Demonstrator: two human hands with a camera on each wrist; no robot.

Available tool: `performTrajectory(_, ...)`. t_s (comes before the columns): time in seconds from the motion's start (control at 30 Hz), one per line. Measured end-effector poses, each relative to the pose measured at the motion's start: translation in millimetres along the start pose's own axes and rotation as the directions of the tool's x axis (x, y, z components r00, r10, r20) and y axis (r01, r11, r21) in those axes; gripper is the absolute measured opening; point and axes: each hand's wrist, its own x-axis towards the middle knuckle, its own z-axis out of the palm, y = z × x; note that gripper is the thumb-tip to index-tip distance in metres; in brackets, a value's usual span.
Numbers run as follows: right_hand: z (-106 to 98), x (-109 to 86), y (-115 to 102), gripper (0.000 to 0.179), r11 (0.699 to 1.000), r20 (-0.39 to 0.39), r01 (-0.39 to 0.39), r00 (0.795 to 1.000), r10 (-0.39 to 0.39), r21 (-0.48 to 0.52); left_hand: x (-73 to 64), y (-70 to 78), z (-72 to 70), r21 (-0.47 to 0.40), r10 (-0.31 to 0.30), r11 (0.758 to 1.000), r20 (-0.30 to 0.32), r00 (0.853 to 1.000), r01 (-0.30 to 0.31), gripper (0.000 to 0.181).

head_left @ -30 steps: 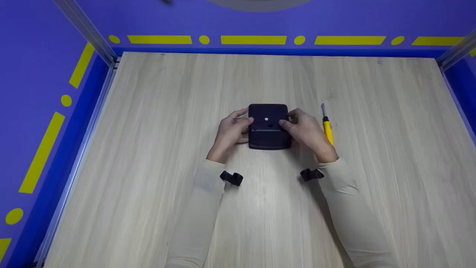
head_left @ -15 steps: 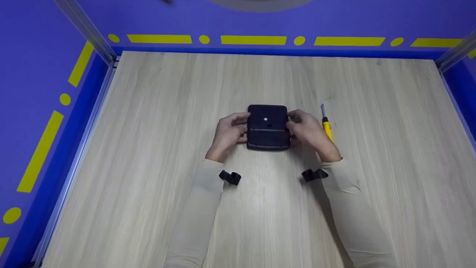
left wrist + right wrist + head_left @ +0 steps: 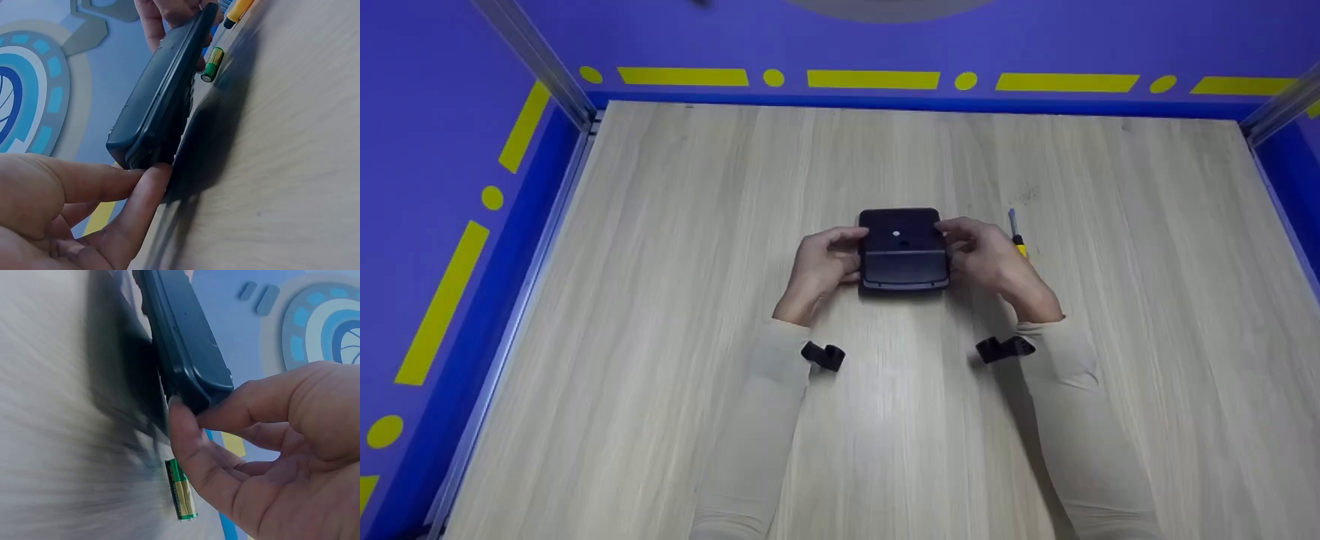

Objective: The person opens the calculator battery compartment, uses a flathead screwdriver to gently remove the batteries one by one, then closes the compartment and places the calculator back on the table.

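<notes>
A black calculator [image 3: 904, 244] is held back side up, its near edge raised off the table above a dark shadow. Small bumps like keys show along its underside in the left wrist view. My left hand [image 3: 819, 266] pinches its left edge between thumb and fingers. On the opposite edge my right hand [image 3: 994, 259] pinches it the same way. A green and gold battery [image 3: 181, 489] lies on the table close by my right hand, hidden in the head view.
To the right of my right hand lies a screwdriver [image 3: 1018, 238] with a yellow handle, partly covered by that hand. Blue panels with yellow marks border the wood-grain table [image 3: 697, 262] at the back and sides.
The calculator's near edge has tilted up from the table. My right thumb has left the calculator's back for its side, and the right wrist has shifted slightly right.
</notes>
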Motion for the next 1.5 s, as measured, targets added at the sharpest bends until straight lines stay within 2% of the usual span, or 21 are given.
performTrajectory(0.1,-1,-1.4,1,0.058,0.999,-0.008,0.032,0.999,-0.033,-0.041,0.2,-0.2,-0.7,0.014,0.012,1.0,0.003,1.0,-0.012,0.046)
performTrajectory(0.2,-1,-1.2,3,0.056,0.997,0.001,0.058,0.998,-0.058,-0.041,0.3,-0.4,-1.8,0.029,0.015,0.999,-0.003,1.0,-0.015,0.045)
performTrajectory(0.3,0,-0.1,5,0.055,0.996,0.007,0.085,0.996,-0.085,-0.035,0.3,-0.5,-2.9,0.024,0.01,1.0,-0.005,1.0,-0.01,0.046)
performTrajectory(0.63,-2,0.1,9,0.059,0.983,-0.007,0.15,0.988,-0.152,-0.107,0.5,0.2,-1.2,0.013,0.025,1.0,-0.004,1.0,-0.025,0.051)
performTrajectory(0.83,-7,-1.1,9,0.05,0.982,-0.031,0.172,0.984,-0.175,-0.077,-0.1,2.5,-1.7,0.036,0.032,0.999,0.005,0.999,-0.033,0.048)
performTrajectory(1.1,-14,-3.3,10,0.042,0.974,-0.104,0.222,0.969,-0.225,-0.039,-0.6,4.0,-2.2,0.089,0.133,0.987,0.043,0.99,-0.136,0.044)
performTrajectory(1.27,-12,-1.0,13,0.042,0.961,-0.131,0.274,0.952,-0.276,-0.034,-0.1,3.6,-1.5,0.122,0.158,0.98,0.024,0.987,-0.159,0.043)
performTrajectory(1.5,-9,2.1,17,0.039,0.945,-0.169,0.326,0.933,-0.319,0.015,0.4,1.9,-2.3,0.236,0.252,0.942,-0.023,0.968,-0.239,0.042)
